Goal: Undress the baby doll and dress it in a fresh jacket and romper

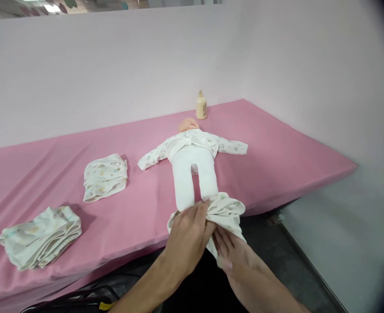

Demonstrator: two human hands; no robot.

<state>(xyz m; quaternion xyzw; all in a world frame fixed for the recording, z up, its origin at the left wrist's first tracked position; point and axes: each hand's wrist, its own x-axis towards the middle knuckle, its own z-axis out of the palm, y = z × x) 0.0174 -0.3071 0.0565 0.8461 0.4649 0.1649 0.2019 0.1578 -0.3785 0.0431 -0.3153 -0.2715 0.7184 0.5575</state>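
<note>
A doll lies on its back on the pink table, head toward 12 o'clock, legs toward 6. It wears a printed top with the sleeves spread to 9 and 3 o'clock; the legs are bare white cloth.

At the doll's feet, on the table's near edge, both hands gather a bunched pair of printed pants. The left hand lies over the left part of the bundle, fingers curled into the cloth just below the doll's left leg end, its grip closed on the fabric. The right hand comes in from 5 o'clock under the bundle, its fingers pinching the hanging cloth, so its grip is closed on the pants too.

A cream bottle stands upright at 12 o'clock, just beyond the doll's head, near the wall. A folded printed garment lies at 9 o'clock from the doll, well apart. A larger folded stack sits at 8 o'clock, near the table's front edge.
</note>
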